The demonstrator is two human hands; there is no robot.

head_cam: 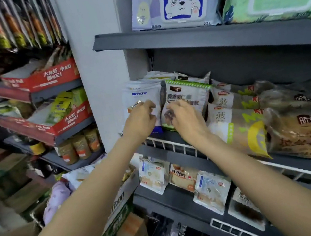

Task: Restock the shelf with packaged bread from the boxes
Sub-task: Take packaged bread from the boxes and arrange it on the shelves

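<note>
Evidently both hands are at work on the middle dark grey metal shelf [261, 164], at centre frame in the head view. The left hand [140, 118] curls its fingers around the front of a white plastic bread packet with a blue logo [143, 97], pinching its crinkled film. The right hand [185, 117] presses against a white bread packet with a green striped top edge [187, 92]; its fingers are blurred, so I cannot tell whether they grip or only push. My judgement is that the two packets are being stood upright side by side, faces outward, so shoppers can read them.

Behind the blue-logo packet stand more white packets, perhaps three or four; the row is too overlapped to count surely. To the right of centre lie three visible white-and-yellow loaf bags [230, 105] stacked flat, and at least two brown loaf bags [305, 134] beyond them at the right edge.

On the lower shelf, below centre, four small bread packets [154, 175] lean forward. At lower left an open cardboard box with green print [120, 208] sits beside the shelving, probably the supply.

On the top shelf, upper right, rest three wet-wipe packs [182, 2].
</note>
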